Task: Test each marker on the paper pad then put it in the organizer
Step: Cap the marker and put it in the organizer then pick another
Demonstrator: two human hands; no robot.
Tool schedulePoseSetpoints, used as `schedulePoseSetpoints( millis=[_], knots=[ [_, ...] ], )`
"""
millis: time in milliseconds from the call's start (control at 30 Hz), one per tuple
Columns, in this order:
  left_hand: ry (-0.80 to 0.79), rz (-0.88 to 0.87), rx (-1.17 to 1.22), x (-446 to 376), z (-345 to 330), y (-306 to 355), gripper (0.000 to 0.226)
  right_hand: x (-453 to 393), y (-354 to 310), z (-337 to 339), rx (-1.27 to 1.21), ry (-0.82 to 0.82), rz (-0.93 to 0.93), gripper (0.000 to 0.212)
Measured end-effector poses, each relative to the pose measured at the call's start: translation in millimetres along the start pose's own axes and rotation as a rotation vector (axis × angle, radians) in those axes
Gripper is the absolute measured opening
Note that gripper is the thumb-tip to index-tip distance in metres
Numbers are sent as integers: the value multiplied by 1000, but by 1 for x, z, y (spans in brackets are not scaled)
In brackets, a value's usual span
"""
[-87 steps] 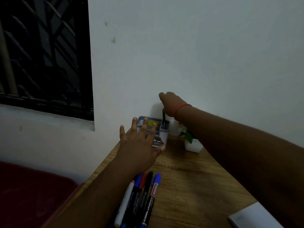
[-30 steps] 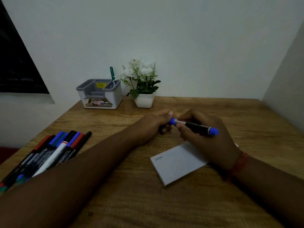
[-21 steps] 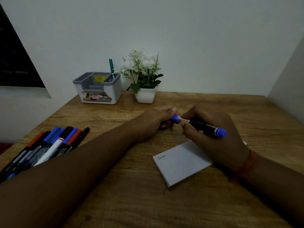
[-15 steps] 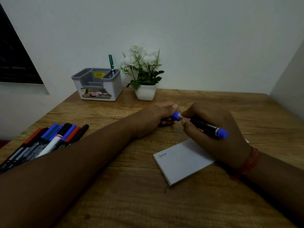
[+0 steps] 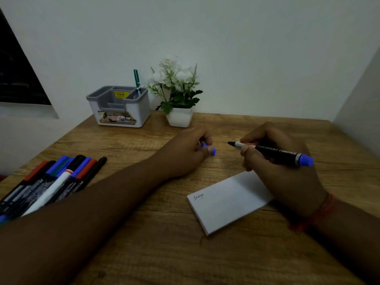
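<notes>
Pulled apart since a moment ago: left hand (image 5: 186, 152) pinches the blue cap (image 5: 209, 148), right hand (image 5: 275, 161) grips the bared blue marker (image 5: 273, 152) above the paper pad (image 5: 224, 204), tip ready for testing.

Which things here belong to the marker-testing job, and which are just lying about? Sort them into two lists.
Part of the job:
- blue marker, uncapped, in the right hand
- blue cap, in the left hand
- paper pad
- organizer, holding a green pen
- pile of markers

Just lying about:
- potted white flowers
</notes>
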State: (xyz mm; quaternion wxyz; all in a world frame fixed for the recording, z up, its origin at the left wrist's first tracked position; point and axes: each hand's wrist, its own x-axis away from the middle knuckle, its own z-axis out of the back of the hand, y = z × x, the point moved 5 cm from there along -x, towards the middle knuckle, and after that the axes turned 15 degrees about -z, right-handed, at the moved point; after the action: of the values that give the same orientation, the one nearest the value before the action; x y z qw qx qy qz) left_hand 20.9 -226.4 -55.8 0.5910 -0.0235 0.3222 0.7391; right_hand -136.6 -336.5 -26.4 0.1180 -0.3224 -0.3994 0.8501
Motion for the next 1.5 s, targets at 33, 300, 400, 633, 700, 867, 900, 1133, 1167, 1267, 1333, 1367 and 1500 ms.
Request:
schedulePoseSetpoints(
  millis=[33,300,400,633,700,867,900,1133,1167,1267,1333,1367,1500],
  knots=[
    [-8,6,-7,0,0,-2,11,0,4,-1,-62,-25,-85,14],
    [6,5,-137,2,0,2,37,3,0,6,-75,38,-135,7],
    [-51,34,-281,6,-5,6,57,2,-4,8,-117,18,-156,9],
    [-166,19,-389,9,-19,15,73,9,-30,11,-452,-86,-234,13],
    [-209,5,-423,9,-23,15,75,19,-31,0,-413,-201,-314,16],
    [-240,-47,-506,10,-31,13,83,39,-23,-20,-145,-343,-411,14],
    [-229,-54,-510,10,-31,13,86,40,-22,-22,-126,-340,-408,14],
    [-181,-63,-556,9,-32,14,86,39,-19,-23,-47,-337,-354,13],
    [-178,-63,-557,9,-32,13,86,38,-19,-22,-16,-331,-345,13],
    [-167,-73,-578,9,-32,14,80,36,-13,-19,-15,-301,-384,12],
    [-159,-79,-579,9,-31,15,73,35,-10,-18,-3,-280,-409,12],
    [-156,-77,-571,9,-31,16,71,35,-9,-18,5,-272,-418,11],
    [-189,-5,-479,8,-34,19,64,36,-9,-17,-31,-246,-474,10]
  ],
)
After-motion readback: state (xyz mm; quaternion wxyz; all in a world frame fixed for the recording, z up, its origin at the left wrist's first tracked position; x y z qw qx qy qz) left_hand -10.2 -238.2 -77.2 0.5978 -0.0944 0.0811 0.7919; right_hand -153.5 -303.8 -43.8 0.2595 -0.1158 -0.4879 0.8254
